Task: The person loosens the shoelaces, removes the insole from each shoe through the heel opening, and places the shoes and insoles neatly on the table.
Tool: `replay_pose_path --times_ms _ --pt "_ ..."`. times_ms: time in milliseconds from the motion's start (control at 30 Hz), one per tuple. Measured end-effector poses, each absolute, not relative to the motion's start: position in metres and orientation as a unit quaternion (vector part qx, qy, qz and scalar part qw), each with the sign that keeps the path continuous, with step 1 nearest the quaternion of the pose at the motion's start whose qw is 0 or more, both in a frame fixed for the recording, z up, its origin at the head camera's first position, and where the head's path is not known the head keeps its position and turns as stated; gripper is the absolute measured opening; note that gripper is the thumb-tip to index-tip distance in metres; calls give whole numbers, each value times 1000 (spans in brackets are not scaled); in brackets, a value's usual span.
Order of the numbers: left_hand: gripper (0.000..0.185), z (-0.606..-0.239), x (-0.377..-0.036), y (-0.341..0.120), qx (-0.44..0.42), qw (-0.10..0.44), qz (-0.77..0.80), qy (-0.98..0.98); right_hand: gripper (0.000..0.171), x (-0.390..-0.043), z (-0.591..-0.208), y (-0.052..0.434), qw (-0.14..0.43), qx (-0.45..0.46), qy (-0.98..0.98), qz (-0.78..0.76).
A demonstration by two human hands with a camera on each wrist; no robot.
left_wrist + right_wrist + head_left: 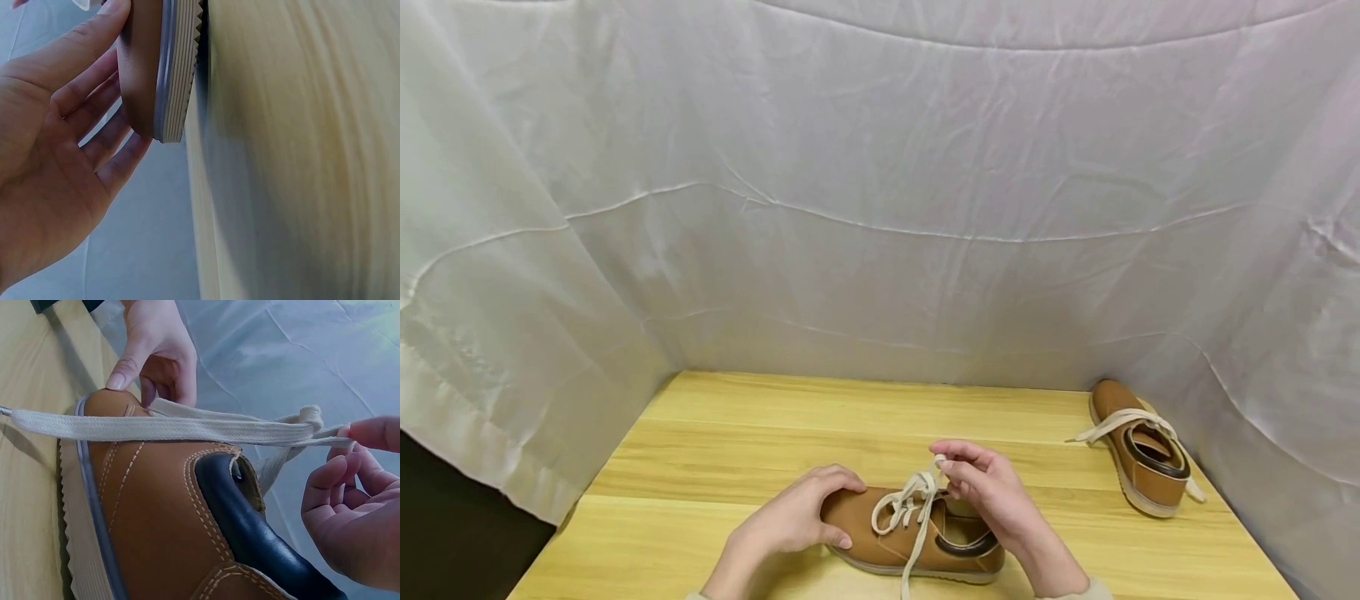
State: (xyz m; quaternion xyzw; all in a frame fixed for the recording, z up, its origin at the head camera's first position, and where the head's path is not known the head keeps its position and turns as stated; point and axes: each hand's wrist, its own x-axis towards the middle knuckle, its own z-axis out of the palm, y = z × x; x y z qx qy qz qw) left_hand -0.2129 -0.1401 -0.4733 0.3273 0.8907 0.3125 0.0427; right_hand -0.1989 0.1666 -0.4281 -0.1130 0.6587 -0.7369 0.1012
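From my station I see the brown shoe (867, 533) sitting sole-down on the counter (737, 458), close to the person and toe to the left, with the second shoe (1156, 483) well apart at the far right. My left hand (797, 510) grips the toe, thumb on the near side, fingers round the far side; my right hand (996, 493) pinches the cream lace (917, 546) above the throat, and one free end drapes down the near side. I judge the shoe light enough to slide under a pull, so the toe is a sound place to steady it: the upper looks smooth and slightly yielding, the ridged sole (83, 531) stiffer. The lace looks flat, soft and limp; I'd take it between fingertips, close to the knot. Nothing here seems fragile.
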Motion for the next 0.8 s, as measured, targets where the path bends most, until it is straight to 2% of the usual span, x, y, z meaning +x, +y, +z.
replay_pose_path --times_ms 233,467,800 --pt "63 -473 -213 -139 327 44 312 891 30 -199 -426 169 89 -122 665 -732" --pt "64 -473 -213 -139 324 45 309 893 23 -200 -425 173 111 -125 620 -766" --pt "64 -472 -212 -139 324 43 308 894 31 -201 -424 177 142 -170 547 -807"
